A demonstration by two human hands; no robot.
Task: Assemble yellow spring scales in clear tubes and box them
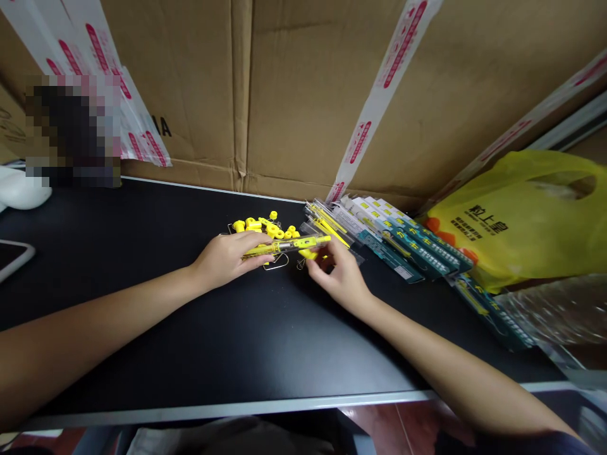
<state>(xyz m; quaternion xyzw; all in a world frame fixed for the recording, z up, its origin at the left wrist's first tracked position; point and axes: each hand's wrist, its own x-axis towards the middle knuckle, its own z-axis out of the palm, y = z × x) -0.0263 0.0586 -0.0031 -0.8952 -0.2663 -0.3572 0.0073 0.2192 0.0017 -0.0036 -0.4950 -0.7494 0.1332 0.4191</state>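
My left hand (230,258) grips a slim clear plastic tube (288,244) with yellow parts and a metal-looking section inside, held tilted slightly up to the right. My right hand (345,276) is at the tube's right end, its fingers curled around a small yellow plastic piece (308,254); a thin wire loop shows below that piece. Behind the tube lies a pile of small yellow plastic parts (253,225), partly hidden by my left hand. Bent metal wire (279,262) shows under the tube.
Clear-packed yellow sticks (332,229) lie behind my right hand. Several teal-and-white boxes (403,237) stretch rightward beside a yellow plastic bag (531,215) and a clear ribbed plastic object (559,309). A phone (14,256) rests at the black table's left. Taped cardboard (303,95) stands behind.
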